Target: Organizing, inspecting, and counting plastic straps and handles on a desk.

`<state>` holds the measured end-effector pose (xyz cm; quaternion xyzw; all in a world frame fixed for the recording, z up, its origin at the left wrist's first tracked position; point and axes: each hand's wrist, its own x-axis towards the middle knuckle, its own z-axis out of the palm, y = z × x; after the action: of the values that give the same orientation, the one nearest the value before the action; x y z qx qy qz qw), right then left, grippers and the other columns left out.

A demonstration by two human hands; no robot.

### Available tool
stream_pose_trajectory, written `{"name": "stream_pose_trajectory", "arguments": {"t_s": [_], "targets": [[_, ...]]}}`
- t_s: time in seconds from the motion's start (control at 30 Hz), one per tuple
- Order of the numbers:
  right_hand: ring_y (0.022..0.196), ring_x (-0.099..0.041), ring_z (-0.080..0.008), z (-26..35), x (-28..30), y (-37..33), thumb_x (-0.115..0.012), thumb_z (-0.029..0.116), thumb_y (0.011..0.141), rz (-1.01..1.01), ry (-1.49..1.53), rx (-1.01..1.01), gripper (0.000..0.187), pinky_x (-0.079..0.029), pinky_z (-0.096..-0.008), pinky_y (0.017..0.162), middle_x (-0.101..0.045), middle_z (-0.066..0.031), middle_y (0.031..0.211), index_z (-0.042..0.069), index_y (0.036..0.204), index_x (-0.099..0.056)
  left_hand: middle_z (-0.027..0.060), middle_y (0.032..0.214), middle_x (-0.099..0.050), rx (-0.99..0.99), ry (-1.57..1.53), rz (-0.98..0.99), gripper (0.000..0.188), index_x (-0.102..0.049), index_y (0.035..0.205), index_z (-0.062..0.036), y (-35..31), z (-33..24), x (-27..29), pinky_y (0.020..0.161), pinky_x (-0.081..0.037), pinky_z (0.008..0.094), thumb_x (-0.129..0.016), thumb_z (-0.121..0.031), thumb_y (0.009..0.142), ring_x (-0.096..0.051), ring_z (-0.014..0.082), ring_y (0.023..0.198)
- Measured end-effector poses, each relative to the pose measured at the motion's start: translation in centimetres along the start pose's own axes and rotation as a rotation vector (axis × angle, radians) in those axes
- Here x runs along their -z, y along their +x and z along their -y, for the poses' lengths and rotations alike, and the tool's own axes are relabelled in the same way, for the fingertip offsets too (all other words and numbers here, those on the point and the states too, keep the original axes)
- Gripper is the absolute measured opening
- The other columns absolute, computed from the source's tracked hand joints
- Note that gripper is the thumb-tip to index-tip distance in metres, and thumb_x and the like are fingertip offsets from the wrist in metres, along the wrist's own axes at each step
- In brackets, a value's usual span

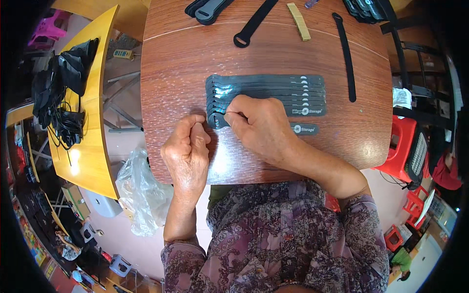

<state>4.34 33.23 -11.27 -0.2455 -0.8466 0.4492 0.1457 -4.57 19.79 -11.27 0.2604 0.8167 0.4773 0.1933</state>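
Brown table [171, 63], right fingers [236, 120] pinched on dark straps [266, 91], left fingers [186, 128] curled, grip unclear

Reddish-brown table [176, 83] under dark straps [264, 93] and a tan strip [299, 22]

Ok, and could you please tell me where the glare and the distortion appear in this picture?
In the head view, white glare lies on the brown table beside the left hand; a smaller shine crosses the stacked dark straps; the yellow table has a bright spot, its edge bowed by the fisheye; the picture's corners are black.
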Motion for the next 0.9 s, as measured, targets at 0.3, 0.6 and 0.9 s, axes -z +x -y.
{"name": "stream_pose_trajectory", "arguments": {"t_s": [0.3,0.6,0.9], "targets": [[0.057,-0.059,-0.0409,-0.03,0.0,-0.01,-0.056,0.01,0.077,0.001,-0.012,0.008,0.015,-0.046,-0.0507,0.056,-0.057,-0.0239,0.059,-0.001,0.067,-0.056,0.0023,0.065,-0.058,-0.024,0.033,0.027,0.017,-0.064,0.098,0.0026,-0.2,0.02,-0.15,0.049,-0.04,0.0185,-0.052,-0.001,0.087,-0.05,0.0052,0.056],[0.061,-0.06,-0.0369,-0.3,0.01,-0.07,-0.061,0.011,0.079,0.027,-0.07,-0.022,0.011,-0.045,-0.0417,0.052,-0.059,-0.0182,0.065,0.002,0.074,-0.058,0.0021,0.065,-0.058,-0.027,0.05,0.008,0.014,-0.064,0.096,0.0037,-0.11,0.12,-0.3,0.048,-0.04,0.0193,-0.056,-0.004,0.087,-0.05,0.0055,0.056],[0.058,-0.06,-0.041,-0.02,-0.03,0.03,-0.056,0.011,0.076,0.009,-0.027,-0.003,0.014,-0.046,-0.052,0.058,-0.058,-0.0241,0.06,-0.001,0.068,-0.056,0.003,0.066,-0.059,-0.006,0.098,-0.025,0.014,-0.065,0.091,0.0045,0.17,-0.23,-0.66,0.048,-0.041,0.0207,-0.064,-0.009,0.085,-0.051,0.0068,0.054]]}}
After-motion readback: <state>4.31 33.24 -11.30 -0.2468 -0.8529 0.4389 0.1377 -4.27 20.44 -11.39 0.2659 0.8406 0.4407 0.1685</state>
